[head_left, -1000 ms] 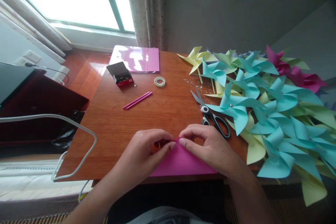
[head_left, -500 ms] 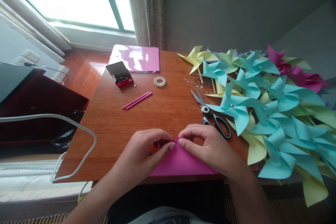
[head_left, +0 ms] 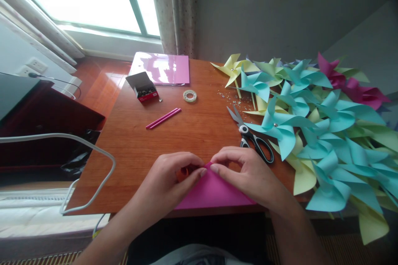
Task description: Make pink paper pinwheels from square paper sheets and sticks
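A sheet of magenta paper (head_left: 214, 194) lies at the table's front edge, rising to a peak between my hands. My left hand (head_left: 177, 178) pinches it at the left of that peak, thumb and fingertips together. From the right, my right hand (head_left: 245, 169) pinches the same top part, its thumb close to the left thumb. Under the left fingers a bit of curled orange-looking material shows, mostly hidden. Just beyond my right hand lie scissors (head_left: 244, 130) with black and grey handles, their blades slightly apart.
Many cyan, yellow and magenta paper pinwheels (head_left: 278, 124) crowd the right side. Two pink sticks (head_left: 163, 119), a tape roll (head_left: 189, 96), an open red box (head_left: 146, 94) of small metal pieces and a pink paper pack (head_left: 182, 70) lie on the wooden table (head_left: 130, 169).
Both hands stay pinched on the magenta paper at nearly the same spot. The view has shifted very slightly; nothing else visibly moved.
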Action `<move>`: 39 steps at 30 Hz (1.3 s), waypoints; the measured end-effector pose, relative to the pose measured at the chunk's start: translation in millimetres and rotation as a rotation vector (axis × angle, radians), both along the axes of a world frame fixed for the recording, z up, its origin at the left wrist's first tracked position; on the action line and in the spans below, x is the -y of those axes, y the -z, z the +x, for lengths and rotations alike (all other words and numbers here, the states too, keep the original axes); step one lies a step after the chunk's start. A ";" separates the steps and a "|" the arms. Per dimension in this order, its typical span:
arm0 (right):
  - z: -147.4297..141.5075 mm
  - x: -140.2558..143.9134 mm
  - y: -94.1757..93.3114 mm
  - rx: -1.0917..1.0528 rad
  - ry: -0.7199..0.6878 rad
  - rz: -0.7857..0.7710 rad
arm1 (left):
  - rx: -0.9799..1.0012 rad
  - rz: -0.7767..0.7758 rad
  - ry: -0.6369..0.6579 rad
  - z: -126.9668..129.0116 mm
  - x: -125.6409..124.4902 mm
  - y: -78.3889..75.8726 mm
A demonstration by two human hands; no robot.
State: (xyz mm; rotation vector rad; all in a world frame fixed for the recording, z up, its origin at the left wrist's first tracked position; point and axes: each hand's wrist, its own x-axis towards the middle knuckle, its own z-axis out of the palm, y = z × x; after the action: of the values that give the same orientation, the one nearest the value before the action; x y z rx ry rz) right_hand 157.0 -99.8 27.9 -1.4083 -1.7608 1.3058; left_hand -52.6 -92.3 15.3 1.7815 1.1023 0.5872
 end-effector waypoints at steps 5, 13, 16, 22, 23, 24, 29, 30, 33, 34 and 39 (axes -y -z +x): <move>0.1 0.6 -0.6 -0.007 -0.001 0.008 | -0.004 -0.003 0.002 0.2 0.1 0.0; 0.7 -1.1 1.9 -0.002 -0.013 0.007 | -0.014 0.005 -0.005 -1.7 0.2 1.8; -0.3 -2.0 2.2 0.009 -0.012 0.014 | -0.015 0.010 -0.010 -1.6 -0.9 2.4; -3.6 -5.7 0.3 0.040 -0.024 0.046 | -0.032 0.041 -0.017 -2.1 -2.9 1.2; -4.1 -7.3 -0.2 0.058 -0.035 0.064 | -0.041 0.049 -0.015 -2.6 -3.9 1.7; -4.7 -9.5 -0.6 0.080 -0.051 0.084 | -0.053 0.061 -0.014 -3.2 -5.5 2.6; -10.9 -30.3 3.4 0.164 -0.102 0.144 | -0.242 0.183 -0.013 -8.4 -20.8 8.2; -13.1 -36.0 5.9 0.178 -0.097 0.151 | -0.317 0.234 -0.023 -9.3 -23.5 7.6; -19.8 -52.4 15.8 0.235 -0.063 0.195 | -0.556 0.486 -0.102 -8.4 -22.3 0.0; -21.7 -57.0 19.4 0.261 -0.047 0.218 | -0.607 0.584 -0.119 -6.5 -18.2 -3.6; -26.3 -69.0 33.8 0.363 -0.026 0.280 | -0.611 0.778 0.058 10.4 15.0 -6.8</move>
State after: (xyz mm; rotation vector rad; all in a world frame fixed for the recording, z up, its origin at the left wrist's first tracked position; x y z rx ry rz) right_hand 130.8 -30.8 -5.9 -1.5292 -2.1061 0.8070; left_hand -42.2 -107.3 22.1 2.7855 1.3139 0.4745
